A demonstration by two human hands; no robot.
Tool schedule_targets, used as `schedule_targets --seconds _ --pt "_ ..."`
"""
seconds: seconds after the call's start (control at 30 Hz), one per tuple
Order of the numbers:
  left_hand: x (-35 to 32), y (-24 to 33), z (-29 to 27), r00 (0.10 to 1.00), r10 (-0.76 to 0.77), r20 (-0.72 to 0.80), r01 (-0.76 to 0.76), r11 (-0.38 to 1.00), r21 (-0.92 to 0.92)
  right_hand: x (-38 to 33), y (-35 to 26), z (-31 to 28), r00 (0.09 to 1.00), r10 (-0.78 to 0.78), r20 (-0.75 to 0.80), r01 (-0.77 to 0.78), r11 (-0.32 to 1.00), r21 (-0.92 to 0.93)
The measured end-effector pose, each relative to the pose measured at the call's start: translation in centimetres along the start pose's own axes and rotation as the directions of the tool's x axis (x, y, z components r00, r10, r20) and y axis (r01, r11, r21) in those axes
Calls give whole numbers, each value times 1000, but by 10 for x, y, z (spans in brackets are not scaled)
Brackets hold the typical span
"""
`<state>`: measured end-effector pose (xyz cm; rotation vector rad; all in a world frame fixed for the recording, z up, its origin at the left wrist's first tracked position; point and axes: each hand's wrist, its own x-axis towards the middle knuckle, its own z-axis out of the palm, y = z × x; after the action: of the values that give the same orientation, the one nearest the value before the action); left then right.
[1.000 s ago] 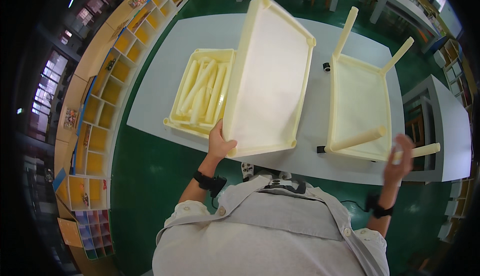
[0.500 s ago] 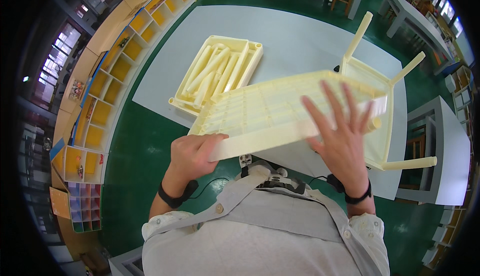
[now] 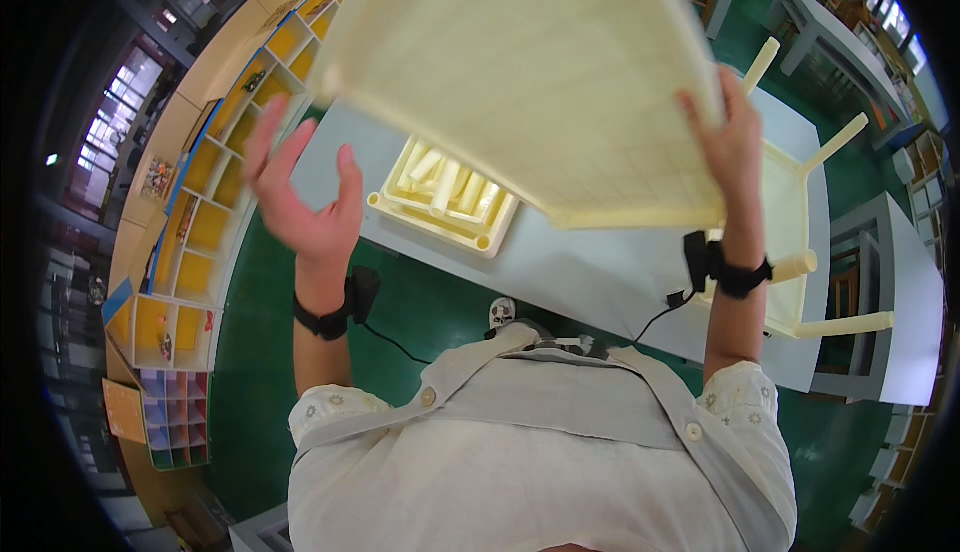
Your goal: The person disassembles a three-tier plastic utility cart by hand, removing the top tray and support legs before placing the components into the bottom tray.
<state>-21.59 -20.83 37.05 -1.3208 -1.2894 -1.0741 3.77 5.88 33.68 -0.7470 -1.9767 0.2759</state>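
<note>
A large cream plastic panel (image 3: pixel 530 82) is raised above the table, tilted, its near edge blurred by motion. My right hand (image 3: pixel 730 147) grips its right edge, with the fingers partly behind it. Beside the panel's left corner, my left hand (image 3: pixel 305 202) is open with fingers spread, apart from it. Below stands a cream tray (image 3: pixel 482 240) holding several loose cream tubes (image 3: pixel 447 187), partly covered by the panel. On the right, another cream panel (image 3: pixel 790 202) lies with legs sticking up, among them a near leg (image 3: pixel 845 326); my right forearm and the raised panel hide part of it.
The pale grey table (image 3: pixel 600 277) carries these parts. A low shelf unit (image 3: pixel 222 222) with yellow-backed compartments curves along the left. Another grey table (image 3: pixel 908 302) stands at the right over green floor. Black wristbands on both wrists trail thin cords.
The panel has risen and turned over, from its ribbed face to a smoother one. My left hand has let go and moved left; my right hand now grips the right edge.
</note>
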Motion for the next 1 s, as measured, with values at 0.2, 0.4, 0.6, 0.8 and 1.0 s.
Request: schedule_targets --seconds 0.2,0.4,0.6,0.8,1.0 --pt "-145 -159 27 687 -407 603 365 910 198 10 46 -13 771 618 151 -560 547 622" --pt "-322 -271 28 -99 -549 830 776 479 410 -75 130 2 439 823 361 -766 132 629" --pt "-348 -300 71 -269 -429 862 789 415 453 -137 131 8 265 934 241 -827 91 555" --pt "-342 -294 115 -330 -373 867 670 554 493 -152 122 23 244 959 144 -935 194 297" --pt "-387 -319 109 -190 -330 925 628 683 373 -142 143 89 236 923 304 -970 204 133"
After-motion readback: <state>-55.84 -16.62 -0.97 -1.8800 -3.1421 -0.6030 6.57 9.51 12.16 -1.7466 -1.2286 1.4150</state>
